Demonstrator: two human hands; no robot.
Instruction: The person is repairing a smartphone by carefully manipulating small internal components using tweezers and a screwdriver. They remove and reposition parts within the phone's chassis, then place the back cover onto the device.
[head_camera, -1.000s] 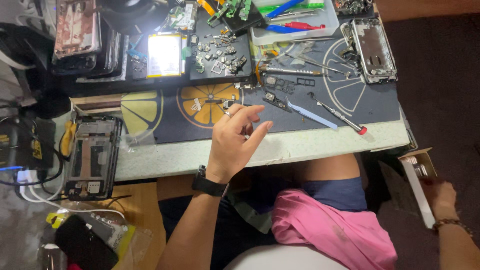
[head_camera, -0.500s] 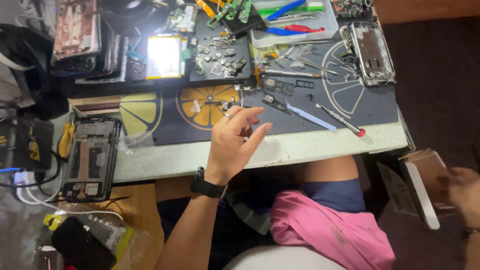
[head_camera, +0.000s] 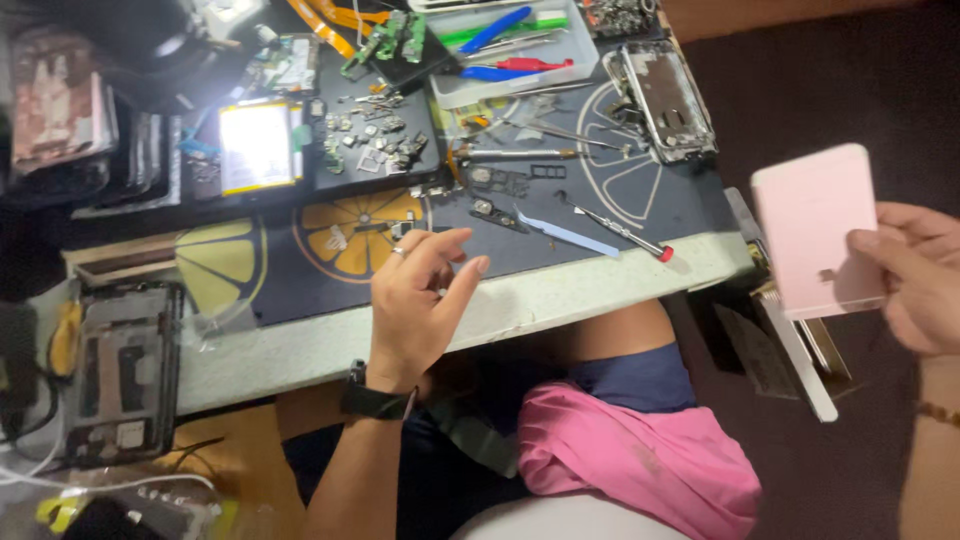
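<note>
My left hand (head_camera: 418, 300) rests at the front edge of the white workbench (head_camera: 300, 345), fingers loosely spread over the dark mat with orange-slice prints (head_camera: 350, 225); it holds nothing, and a black watch sits on its wrist. Off to the right of the bench, my right hand (head_camera: 915, 275) grips a flat pink phone-shaped back cover (head_camera: 815, 230), raised above the floor. Small metal parts and screws (head_camera: 375, 135) lie on the mat beyond my left hand. A blue pry tool (head_camera: 565, 233) and a red-tipped screwdriver (head_camera: 620, 225) lie near the bench's front edge.
A white tray of tools (head_camera: 520, 45) stands at the back. A stripped phone frame (head_camera: 668, 100) lies at back right, another (head_camera: 125, 370) at the left edge. A lit white panel (head_camera: 255, 145) glows at back left. Open boxes (head_camera: 790, 340) sit on the floor at right.
My right hand has risen from low beside the boxes and now holds the pink cover up at bench height. My left hand has stayed in place.
</note>
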